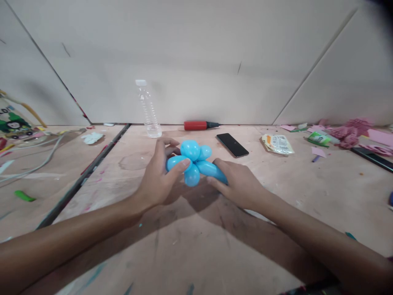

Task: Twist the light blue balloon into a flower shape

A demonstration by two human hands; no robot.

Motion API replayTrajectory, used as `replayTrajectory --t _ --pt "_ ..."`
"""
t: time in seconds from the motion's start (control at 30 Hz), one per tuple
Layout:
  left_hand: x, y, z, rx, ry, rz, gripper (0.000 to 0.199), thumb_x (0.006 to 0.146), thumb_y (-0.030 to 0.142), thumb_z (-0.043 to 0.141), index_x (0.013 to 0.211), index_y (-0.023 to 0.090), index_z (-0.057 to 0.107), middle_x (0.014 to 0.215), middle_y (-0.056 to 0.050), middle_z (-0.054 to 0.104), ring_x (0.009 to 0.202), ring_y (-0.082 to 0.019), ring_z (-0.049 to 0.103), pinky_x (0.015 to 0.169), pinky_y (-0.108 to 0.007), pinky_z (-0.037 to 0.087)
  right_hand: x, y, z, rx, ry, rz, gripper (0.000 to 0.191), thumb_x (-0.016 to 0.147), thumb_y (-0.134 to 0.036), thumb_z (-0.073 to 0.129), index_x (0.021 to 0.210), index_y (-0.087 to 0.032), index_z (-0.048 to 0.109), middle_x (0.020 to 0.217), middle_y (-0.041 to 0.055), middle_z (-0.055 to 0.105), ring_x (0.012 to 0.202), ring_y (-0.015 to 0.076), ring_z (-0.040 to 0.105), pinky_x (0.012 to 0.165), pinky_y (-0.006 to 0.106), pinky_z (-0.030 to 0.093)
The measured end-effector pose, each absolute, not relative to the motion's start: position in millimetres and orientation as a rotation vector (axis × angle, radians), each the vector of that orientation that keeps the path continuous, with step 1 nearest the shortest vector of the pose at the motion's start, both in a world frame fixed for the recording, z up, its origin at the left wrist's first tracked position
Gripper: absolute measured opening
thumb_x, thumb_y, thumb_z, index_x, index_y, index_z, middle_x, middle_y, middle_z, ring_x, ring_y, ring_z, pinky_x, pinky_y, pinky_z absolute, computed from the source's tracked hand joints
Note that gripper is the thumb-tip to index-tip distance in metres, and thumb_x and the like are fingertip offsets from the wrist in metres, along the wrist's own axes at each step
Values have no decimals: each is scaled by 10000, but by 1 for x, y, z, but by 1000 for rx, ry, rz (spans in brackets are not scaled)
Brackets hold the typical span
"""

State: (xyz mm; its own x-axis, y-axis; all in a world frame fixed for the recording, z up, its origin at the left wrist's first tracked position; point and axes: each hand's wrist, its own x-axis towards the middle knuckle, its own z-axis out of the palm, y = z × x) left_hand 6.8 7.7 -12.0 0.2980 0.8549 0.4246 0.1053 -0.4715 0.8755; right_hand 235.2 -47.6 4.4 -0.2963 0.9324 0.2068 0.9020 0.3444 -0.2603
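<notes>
Blue twisted balloon (190, 150) at the centre of the frame, in round and long segments joined at a pinched middle; held between both hands. Left hand (161, 174) at its left, part-closed on the left long segment, thumb across the near face, other fingers behind and partly hidden. Right hand (242, 182) at its right, curled round the right long segment, thumb along the lower side, outer end hidden in the grasp. Round segments between the two hands. Upright at upper left of centre: clear capped bottle (149, 114), contents hard to tell. Right of centre: white-and-yellow packet (278, 144), contents not discernible. Left edge: printed bag (15, 123), contents unclear. Above centre: red-and-black pump (196, 125), lying by the foot of the pale wall (196, 49). Between pump and packet: dark phone (232, 145). Far right: crumpled pink material (356, 129). Beneath: stained pale work surface (184, 262)
</notes>
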Motion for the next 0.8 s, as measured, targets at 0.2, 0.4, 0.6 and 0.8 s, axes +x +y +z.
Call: replayTrajectory --t 0.2,0.4,0.6,0.8 --pt "7 15 -6 1583 771 1238 351 1047 572 295 1040 280 491 886 -25 594 789 -249 608 745 -419 500 246 -43 17 -1547 -2109 -113 305 981 -472 586 916 -185 665 1054 138 668 1034 329 595 863 451 442" --pt "9 -3 4 1866 638 825 384 890 527 675 1140 237 648 1193 -62 681 1153 -317 612 979 -430 480 231 -58 24 -1184 -1449 783 431 883 -602 686 1100 -230 658 904 33 662 722 200 612 631 360 526" --pt "14 -29 1 1997 782 547 310 999 519 561 1099 232 624 946 -24 700 859 -258 652 763 -368 500 220 -63 7 -1262 -1328 857 378 854 -574 685 979 -219 645 908 52 695 768 231 666 621 366 564" --pt "15 -11 -15 1842 831 665 263 890 450 701 997 210 706 937 -56 740 894 -293 697 763 -406 556 238 -55 3 -1435 -1902 455 46 744 -241 645 764 -224 607 802 48 726 762 266 659 651 366 500"
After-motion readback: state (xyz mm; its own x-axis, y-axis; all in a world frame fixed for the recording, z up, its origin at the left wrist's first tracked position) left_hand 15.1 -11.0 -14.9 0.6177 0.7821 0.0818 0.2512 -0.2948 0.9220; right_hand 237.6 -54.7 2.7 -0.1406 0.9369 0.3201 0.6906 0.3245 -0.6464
